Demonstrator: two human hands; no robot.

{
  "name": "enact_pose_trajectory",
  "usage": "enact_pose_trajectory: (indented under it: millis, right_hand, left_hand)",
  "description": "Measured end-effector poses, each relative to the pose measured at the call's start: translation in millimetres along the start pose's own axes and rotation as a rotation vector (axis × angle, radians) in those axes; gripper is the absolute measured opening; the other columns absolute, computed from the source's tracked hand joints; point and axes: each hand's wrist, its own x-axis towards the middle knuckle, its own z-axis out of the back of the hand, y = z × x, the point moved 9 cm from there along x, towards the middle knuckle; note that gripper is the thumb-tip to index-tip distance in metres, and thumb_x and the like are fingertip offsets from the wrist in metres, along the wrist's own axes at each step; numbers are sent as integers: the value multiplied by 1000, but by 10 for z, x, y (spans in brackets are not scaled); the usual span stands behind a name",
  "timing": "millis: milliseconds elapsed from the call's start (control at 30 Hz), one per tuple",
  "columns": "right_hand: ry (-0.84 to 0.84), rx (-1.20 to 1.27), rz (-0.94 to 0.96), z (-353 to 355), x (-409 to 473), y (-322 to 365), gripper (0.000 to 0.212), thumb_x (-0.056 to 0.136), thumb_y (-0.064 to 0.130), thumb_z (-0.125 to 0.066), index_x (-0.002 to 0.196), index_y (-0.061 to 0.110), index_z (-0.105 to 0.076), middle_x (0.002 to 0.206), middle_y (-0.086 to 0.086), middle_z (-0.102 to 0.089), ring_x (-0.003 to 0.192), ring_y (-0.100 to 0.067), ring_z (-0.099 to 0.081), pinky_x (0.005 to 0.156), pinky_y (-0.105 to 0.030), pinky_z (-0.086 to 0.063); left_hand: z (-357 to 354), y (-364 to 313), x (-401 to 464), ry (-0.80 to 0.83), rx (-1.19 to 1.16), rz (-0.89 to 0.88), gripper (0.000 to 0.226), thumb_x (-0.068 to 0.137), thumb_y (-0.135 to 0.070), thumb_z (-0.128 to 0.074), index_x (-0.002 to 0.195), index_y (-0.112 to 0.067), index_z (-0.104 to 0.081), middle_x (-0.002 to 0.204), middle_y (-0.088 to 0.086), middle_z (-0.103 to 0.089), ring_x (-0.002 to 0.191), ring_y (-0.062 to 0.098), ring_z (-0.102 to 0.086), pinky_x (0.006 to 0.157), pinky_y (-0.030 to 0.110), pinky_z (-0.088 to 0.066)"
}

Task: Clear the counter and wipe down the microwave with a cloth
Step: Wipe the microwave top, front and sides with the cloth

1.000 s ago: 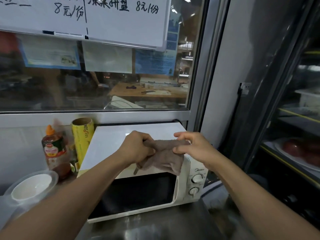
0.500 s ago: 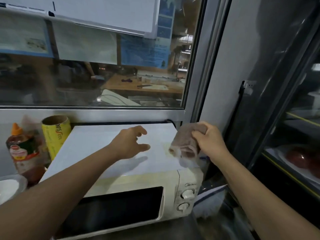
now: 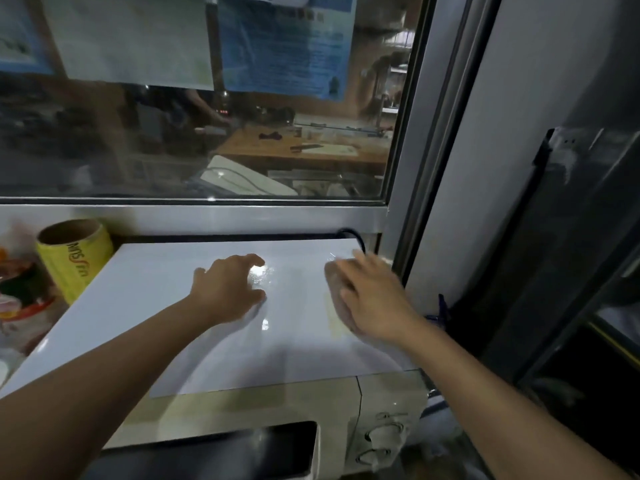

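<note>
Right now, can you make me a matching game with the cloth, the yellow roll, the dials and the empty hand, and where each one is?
Things:
1. cloth
2. yellow roll
3. dials
4. left hand

Places:
a. standing left of the microwave
b. on the microwave's front, right side
c. pressed under the right hand on the top, near the right edge
d. middle of the microwave top, holding nothing

Pairs: 1-c, 2-a, 3-b, 4-d

A cream-white boxy microwave with glossy flat top sits upright; a brownish cloth lies flattened on its right rear top.
</note>
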Motion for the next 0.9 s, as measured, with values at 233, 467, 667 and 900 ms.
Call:
enact_pose_trajectory:
  millis: [233, 467, 667, 900]
  right_hand:
    - [6, 113, 94, -295, 347, -233, 49, 98, 16, -35, 146, 12, -26, 153, 0, -21, 141, -16, -13, 117, -25, -5]
    - [-86, 395, 21, -329, 1344, -563, 31, 95, 2, -42, 119, -2, -60, 117, -7, -57, 109, -16, -52, 89, -5, -34]
    - [-96, 148, 33, -326, 1471, -498, 36, 93, 16, -39, 126, 22, -51, 124, -5, -55, 111, -24, -47, 90, -31, -39]
    - [103, 226, 418, -408, 700, 285, 43, 91, 28, -49, 134, 24, -46, 149, 4, -36, 135, -14, -33, 109, -29, -28]
  left_hand:
    - [-211, 169, 449, 85, 126, 2, 46, 94, -44, -44, 138, -34, -38, 148, -10, -35, 134, 19, -35, 107, 48, -24]
    - [-293, 267, 640, 99, 164, 5, 48, 91, -49, -46, 137, -39, -37, 150, -14, -30, 137, 17, -30, 109, 51, -21]
    - [-297, 275, 613, 118, 154, 31, 48, 91, -50, -44, 138, -41, -34, 151, -13, -27, 137, 18, -28, 109, 51, -22]
    - [-262, 222, 556, 142, 120, 35, 50, 91, -47, -48, 139, -38, -36, 152, -10, -27, 139, 19, -26, 109, 51, -24]
